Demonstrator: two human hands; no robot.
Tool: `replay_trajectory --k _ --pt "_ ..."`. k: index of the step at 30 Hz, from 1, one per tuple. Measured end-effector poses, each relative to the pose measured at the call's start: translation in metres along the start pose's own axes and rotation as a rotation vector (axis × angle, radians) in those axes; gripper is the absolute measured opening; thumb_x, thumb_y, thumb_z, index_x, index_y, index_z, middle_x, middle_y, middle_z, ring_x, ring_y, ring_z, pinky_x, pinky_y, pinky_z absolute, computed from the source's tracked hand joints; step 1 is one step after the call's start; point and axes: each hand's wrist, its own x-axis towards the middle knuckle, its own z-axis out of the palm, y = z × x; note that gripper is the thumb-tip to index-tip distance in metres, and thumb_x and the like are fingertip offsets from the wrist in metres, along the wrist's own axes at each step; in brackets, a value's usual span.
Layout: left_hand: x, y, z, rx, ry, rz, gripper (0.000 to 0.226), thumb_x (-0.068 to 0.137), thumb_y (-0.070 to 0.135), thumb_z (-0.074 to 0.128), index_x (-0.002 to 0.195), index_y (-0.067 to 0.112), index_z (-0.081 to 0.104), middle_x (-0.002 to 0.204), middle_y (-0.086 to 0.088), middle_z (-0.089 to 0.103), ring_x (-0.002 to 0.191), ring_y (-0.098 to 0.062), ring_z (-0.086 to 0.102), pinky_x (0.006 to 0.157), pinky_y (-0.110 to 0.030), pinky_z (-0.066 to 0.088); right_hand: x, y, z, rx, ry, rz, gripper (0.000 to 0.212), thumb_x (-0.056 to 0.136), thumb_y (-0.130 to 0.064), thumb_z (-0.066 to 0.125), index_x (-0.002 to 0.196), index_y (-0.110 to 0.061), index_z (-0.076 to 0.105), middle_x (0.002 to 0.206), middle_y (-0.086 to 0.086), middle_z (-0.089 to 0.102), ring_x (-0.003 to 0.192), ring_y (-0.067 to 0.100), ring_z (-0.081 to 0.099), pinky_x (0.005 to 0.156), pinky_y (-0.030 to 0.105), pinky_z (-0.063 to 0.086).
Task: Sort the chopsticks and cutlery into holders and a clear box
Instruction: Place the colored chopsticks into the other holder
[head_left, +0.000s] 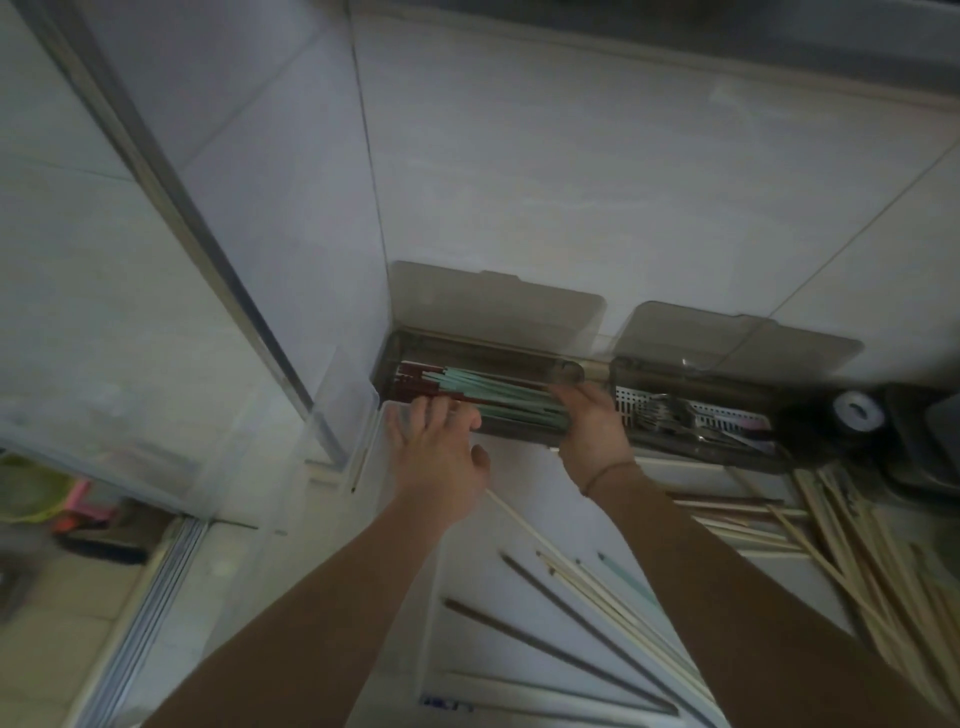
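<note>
Your left hand (436, 457) reached over the front rim of the left holder (400, 343), fingers spread and relaxed, their tips touching the dark red chopsticks (413, 382) at that holder's left end; it grasped nothing. Your right hand (589, 426) sat at the holder's right end, fingers curled over the ends of the teal chopsticks (493, 392), though blur kept me from telling whether it actually gripped them. A thin band (605, 475) circled that wrist.

The left holder stood against the tiled wall (571, 182) with its smoky lid (493, 306) tipped up, the red and teal chopsticks lying lengthwise inside. Just beside it on the right, a second holder (696, 410) also had its lid (727, 338) raised and held metal cutlery (675, 415) in a perforated tray.

Nearer you, the clear box (395, 519) held loose chopsticks (587, 613), pale, dark and one teal, lying slanted on its floor. A heap of pale wooden chopsticks (857, 551) lay at the counter's right edge, beside the box.
</note>
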Motion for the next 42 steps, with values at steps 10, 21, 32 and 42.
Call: replay_trajectory --k 10,21,32,42 --pt "0.001 0.001 0.000 -0.011 -0.010 -0.012 0.028 0.083 0.037 0.058 0.111 0.035 0.051 0.116 0.008 0.042 0.124 -0.021 0.030 0.119 -0.054 0.004 -0.040 0.040 -0.012 0.070 0.268 0.144 0.025 0.085 0.004 0.057 0.100 -0.011 0.070 0.106 0.009 0.066 0.103 0.027 0.061 0.094 0.025 0.041" --pt "0.003 -0.001 0.007 0.010 -0.003 -0.044 0.026 0.080 0.036 0.062 0.105 0.035 0.053 0.114 0.007 0.047 0.121 -0.023 0.033 0.116 -0.055 0.012 -0.206 0.142 -0.018 -0.261 0.147 0.255 0.034 0.068 -0.032 0.053 0.086 -0.014 0.075 0.096 0.010 0.068 0.085 0.035 0.059 0.074 0.038 0.045" --pt "0.002 0.000 0.005 0.039 -0.018 -0.022 0.025 0.083 0.035 0.062 0.106 0.035 0.052 0.115 0.007 0.047 0.120 -0.023 0.034 0.116 -0.053 0.012 -0.216 0.120 -0.027 -0.487 0.091 0.176 0.037 0.077 -0.039 0.044 0.085 -0.018 0.073 0.080 0.003 0.069 0.076 0.032 0.060 0.064 0.035 0.042" --pt "0.002 0.001 0.004 0.048 -0.033 -0.022 0.027 0.084 0.038 0.060 0.109 0.037 0.049 0.116 0.007 0.044 0.121 -0.022 0.033 0.117 -0.055 0.013 -0.209 0.106 -0.036 -0.531 0.151 -0.020 0.024 0.083 -0.026 0.049 0.078 -0.018 0.071 0.074 0.001 0.066 0.070 0.031 0.060 0.060 0.036 0.040"
